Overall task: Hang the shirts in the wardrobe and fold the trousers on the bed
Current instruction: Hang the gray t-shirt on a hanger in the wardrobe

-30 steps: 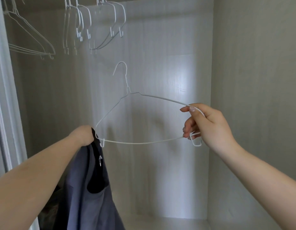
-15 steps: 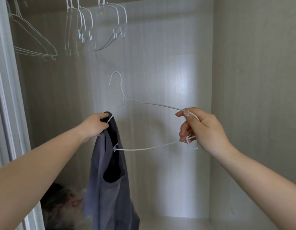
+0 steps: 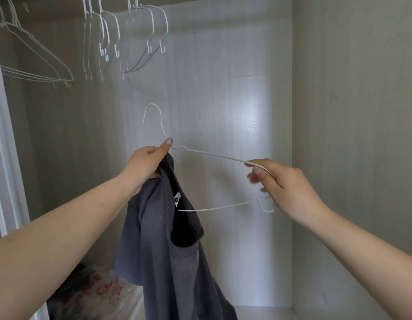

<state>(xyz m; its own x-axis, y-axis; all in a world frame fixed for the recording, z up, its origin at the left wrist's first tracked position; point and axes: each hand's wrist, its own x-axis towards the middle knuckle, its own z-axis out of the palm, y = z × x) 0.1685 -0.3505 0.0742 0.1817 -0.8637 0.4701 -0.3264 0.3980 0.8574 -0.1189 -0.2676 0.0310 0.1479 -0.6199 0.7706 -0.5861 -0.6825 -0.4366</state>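
1. We stand at the open wardrobe [image 3: 339,112]. The grey shirt [image 3: 168,250] hangs from the white wire hanger [image 3: 214,155], well below the spare hangers [image 3: 131,42] up top.
2. Left hand [image 3: 146,162]: fingers curled, gripping the shirt's collar fabric bunched at the hanger's neck, one fingertip touching the wire just under the hook.
3. Right hand [image 3: 286,185]: closed on the hanger's right shoulder end, thumb and fingers pinching the wire where the top arm bends down to the bottom bar.
4. The hanger's long axis runs left to right between our hands, tilted down toward the right. Its left arm is inside the shirt; its right arm and the right half of the bottom bar are bare.
5. The key relation: the uncovered arm points away from the fabric, toward the right hand. The left hand is nearer the cloth.
6. We judge the next move is drawing the collar rightward over that bare arm, with the right hand steadying or shifting clear.
7. No trousers or bed in view.
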